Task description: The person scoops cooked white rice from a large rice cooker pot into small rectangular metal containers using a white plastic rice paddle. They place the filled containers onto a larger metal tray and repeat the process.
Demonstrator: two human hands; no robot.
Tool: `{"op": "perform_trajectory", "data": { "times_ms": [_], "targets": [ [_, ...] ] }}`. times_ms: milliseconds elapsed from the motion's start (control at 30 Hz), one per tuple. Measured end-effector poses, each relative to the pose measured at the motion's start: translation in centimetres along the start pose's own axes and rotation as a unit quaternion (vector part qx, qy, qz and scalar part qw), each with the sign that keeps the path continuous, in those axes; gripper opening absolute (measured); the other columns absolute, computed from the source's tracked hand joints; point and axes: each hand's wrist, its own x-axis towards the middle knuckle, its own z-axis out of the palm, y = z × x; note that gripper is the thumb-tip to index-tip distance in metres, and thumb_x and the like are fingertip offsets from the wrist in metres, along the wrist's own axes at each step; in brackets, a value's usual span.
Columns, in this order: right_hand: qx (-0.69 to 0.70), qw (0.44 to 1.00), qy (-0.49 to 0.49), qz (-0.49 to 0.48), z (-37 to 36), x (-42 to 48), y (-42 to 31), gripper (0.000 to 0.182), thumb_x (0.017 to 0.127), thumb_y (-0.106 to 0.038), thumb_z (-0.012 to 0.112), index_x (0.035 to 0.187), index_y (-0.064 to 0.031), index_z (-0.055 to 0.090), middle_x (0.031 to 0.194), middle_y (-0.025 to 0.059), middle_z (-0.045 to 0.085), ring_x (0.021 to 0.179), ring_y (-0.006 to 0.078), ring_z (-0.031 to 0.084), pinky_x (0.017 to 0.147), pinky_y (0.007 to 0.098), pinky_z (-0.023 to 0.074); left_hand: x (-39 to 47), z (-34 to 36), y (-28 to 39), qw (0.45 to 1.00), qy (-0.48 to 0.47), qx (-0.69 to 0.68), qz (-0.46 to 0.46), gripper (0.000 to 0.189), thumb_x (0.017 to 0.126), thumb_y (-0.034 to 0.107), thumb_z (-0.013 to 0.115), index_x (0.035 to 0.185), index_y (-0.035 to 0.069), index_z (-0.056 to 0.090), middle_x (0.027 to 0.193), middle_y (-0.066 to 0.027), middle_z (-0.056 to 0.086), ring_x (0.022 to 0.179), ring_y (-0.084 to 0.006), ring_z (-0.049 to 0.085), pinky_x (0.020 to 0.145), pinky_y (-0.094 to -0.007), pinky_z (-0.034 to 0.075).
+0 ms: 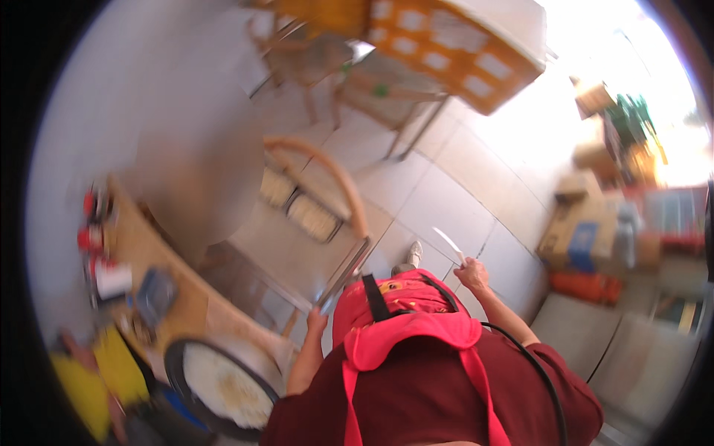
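My right hand (473,274) grips a knife (450,245) by its pale handle, the curved blade pointing forward and left above the tiled floor. My left hand (317,320) is closed at the near corner of a flat tray (279,256), though blur hides the exact finger contact. On that surface sit two dark rectangular pans, the nearer pan (314,217) filled with pale, food-like contents. A curved wooden chair back (334,170) rises along the far side. The red apron (401,334) I wear bulges out between my arms.
Left, a wooden counter (223,312) carries a grey-blue container (156,295) and a big round pan (226,384) of whitish food. Cardboard boxes (580,234) line the right side. Chairs (390,92) stand by an orange-sided table (446,50) ahead. A person-like shape (201,173) is blurred at left.
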Motion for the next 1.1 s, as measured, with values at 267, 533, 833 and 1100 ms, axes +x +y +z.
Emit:
{"op": "perform_trajectory", "data": {
  "times_ms": [267, 533, 833, 1100],
  "targets": [
    [0.077, 0.995, 0.009, 0.055, -1.7, 1.2, 10.1, 0.024, 0.073, -0.029, 0.062, 0.084, -0.0078, 0.065, 0.079, 0.0191, 0.062, 0.076, 0.0363, 0.06, 0.068, 0.0444, 0.0485, 7.4, 3.0, 1.3, 0.978, -0.065, 0.185, 0.069, 0.028, 0.063, 0.025, 0.065, 0.078, 0.002, 0.062, 0.081, -0.021, 0.061, 0.08, -0.0364, 0.059, 0.07, -0.0419, 0.047],
    [0.164, 0.96, -0.006, 0.228, -1.9, 1.1, 27.5, 0.022, 0.076, -0.021, 0.056, 0.085, -0.0039, 0.065, 0.083, 0.0218, 0.062, 0.078, 0.0374, 0.06, 0.069, 0.0443, 0.0488, 14.5, 7.4, 19.8, 0.967, -0.057, 0.187, 0.161, 0.046, 0.062, 0.028, 0.069, 0.1, 0.002, 0.062, 0.097, -0.0186, 0.062, 0.093, -0.0296, 0.059, 0.082, -0.0335, 0.046],
    [0.248, 0.878, 0.054, 0.407, -1.5, -2.0, 35.8, 0.018, 0.073, -0.012, 0.054, 0.082, -0.0004, 0.064, 0.082, 0.0223, 0.062, 0.077, 0.0364, 0.061, 0.068, 0.0434, 0.0491, 10.6, 9.5, 45.3, 0.939, -0.076, 0.234, 0.24, 0.048, 0.062, 0.02, 0.067, 0.106, 0.002, 0.058, 0.102, -0.0193, 0.06, 0.097, -0.0303, 0.057, 0.083, -0.0361, 0.045],
    [0.432, 0.787, 0.183, 0.4, 4.1, 4.3, 37.1, 0.008, 0.073, -0.003, 0.049, 0.076, -0.0002, 0.056, 0.069, 0.0142, 0.062, 0.053, 0.0205, 0.06, 0.05, 0.0336, 0.0485, 19.6, 12.3, 49.7, 0.873, -0.105, 0.411, 0.243, 0.052, 0.063, 0.025, 0.067, 0.108, 0.001, 0.059, 0.107, -0.0192, 0.059, 0.102, -0.03, 0.056, 0.087, -0.0351, 0.044]
  ]
}}
